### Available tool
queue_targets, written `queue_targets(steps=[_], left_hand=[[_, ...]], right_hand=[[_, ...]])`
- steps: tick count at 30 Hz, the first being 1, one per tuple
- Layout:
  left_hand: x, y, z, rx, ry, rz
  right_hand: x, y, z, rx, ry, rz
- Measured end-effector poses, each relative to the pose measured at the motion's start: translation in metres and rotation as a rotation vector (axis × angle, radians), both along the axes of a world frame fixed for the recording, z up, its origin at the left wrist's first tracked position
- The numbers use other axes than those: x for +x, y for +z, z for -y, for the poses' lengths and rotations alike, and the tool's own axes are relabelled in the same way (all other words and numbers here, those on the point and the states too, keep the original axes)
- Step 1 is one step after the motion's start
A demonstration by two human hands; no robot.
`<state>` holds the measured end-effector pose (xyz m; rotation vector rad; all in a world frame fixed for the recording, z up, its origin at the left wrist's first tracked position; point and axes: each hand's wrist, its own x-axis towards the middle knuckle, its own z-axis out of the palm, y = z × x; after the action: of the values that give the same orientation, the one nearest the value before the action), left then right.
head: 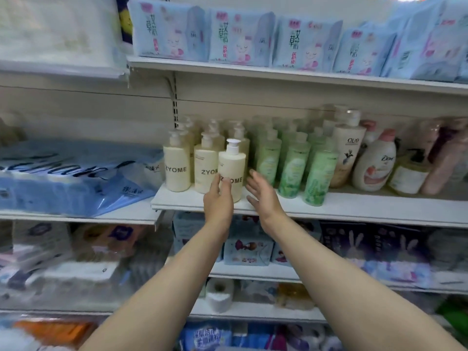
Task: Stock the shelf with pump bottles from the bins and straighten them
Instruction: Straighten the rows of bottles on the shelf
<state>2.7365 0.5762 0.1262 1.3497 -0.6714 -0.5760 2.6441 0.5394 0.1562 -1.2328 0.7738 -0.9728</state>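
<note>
White store shelving fills the frame, and the middle shelf [354, 206] runs from the centre to the right edge, carrying rows of bottles. On the upper shelf [278, 73] stand pale blue packs [240, 39] printed with a baby face. At the left of the frame a large blue plastic-wrapped bundle [76, 173] lies on a neighbouring shelf. Right of centre on the middle shelf stand the green pump bottles [293, 165] in several rows, then an Olay bottle [348, 155], a Dove bottle [374, 165] with a pink cap, and more blurred bottles toward the right edge. Left of the green ones stand the cream ZYOME pump bottles [177, 165], rows deep, upright. One cream ZYOME bottle with a white pump [231, 168] stands upright at the shelf's front, ahead of its neighbours and just beside the second front bottle. Two bare forearms reach up from the bottom of the frame toward it. The left hand [219, 198] is at the bottle's lower left, its fingers straight and laid along the side of the bottle over the first letters of the label; it curls round nothing. The right hand [263, 193] is to the right of the same bottle, spread open with the palm turned toward it, apart from it and holding nothing, between that bottle and the nearest green ones.
</note>
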Motion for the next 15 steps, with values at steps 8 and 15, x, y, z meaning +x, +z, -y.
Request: queue_targets(steps=[8,15], left_hand=[[0.014,0.002,0.016,0.022,-0.152,0.027],[0.024,0.007,0.031,0.057,-0.264,-0.023]], right_hand=[[0.011,-0.002,-0.003,-0.004,-0.031,-0.025],[0.015,-0.004,0.015,-0.005,-0.012,-0.024]])
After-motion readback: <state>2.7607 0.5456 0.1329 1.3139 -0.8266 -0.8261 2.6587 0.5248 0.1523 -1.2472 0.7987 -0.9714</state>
